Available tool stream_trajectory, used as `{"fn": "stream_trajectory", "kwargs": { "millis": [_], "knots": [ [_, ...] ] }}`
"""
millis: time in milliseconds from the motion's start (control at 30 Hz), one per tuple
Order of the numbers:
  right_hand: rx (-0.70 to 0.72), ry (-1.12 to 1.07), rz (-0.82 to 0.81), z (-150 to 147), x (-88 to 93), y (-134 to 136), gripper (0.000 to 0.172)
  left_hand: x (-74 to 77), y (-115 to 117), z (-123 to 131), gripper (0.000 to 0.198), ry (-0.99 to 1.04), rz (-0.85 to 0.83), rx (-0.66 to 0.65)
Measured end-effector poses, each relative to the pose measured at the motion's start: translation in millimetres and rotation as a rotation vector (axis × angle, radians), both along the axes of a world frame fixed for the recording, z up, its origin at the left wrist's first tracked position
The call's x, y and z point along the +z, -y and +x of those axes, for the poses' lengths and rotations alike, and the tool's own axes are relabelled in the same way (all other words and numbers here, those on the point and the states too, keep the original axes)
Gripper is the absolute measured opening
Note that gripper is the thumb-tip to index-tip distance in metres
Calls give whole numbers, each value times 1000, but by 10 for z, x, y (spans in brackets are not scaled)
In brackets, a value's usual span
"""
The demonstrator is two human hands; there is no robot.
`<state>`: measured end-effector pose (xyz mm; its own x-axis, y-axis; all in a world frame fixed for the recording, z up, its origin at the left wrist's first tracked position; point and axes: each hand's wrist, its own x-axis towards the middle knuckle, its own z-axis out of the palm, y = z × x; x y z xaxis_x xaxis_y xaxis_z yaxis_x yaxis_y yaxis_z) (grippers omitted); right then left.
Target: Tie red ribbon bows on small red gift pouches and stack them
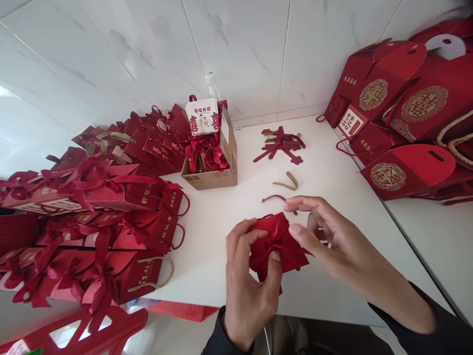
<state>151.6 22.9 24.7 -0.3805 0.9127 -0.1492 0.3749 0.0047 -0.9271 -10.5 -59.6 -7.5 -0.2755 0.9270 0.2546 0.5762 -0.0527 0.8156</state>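
My left hand (249,283) grips a small red gift box (264,254) over the table's near part, with the thumb pressed by the knot of its ribbon bow (278,237). Beside the box's right edge, my right hand (328,241) has thumb and index finger apart, the other fingers curled, and nothing visible between them. Just beyond its index fingertip lies a thin dark red strap (274,197). A tan strap (291,183), folded into a V, rests farther back. The underside of the box is hidden.
Several bow-tied red boxes (136,229) crowd the left. A cardboard carton (210,182) holds red ribbon pieces and printed cards (202,118); a bottle (211,84) stands behind it. Dark red straps (283,143) are heaped at the back. Larger red boxes (402,172) are stacked right.
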Motion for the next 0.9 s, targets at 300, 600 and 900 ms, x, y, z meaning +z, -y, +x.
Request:
{"fn": "stream_trajectory", "kwargs": {
  "millis": [300,600,900],
  "knots": [
    [45,101,109,117,-79,146,21,-11,134,-171,11,-67,-25,38],
    [54,141,72,112,-88,116,26,-23,72,-171,13,-67,-15,45],
    [82,138,33,125,-164,92,27,9,76,-96,18,-74,-45,22]
  ]
}}
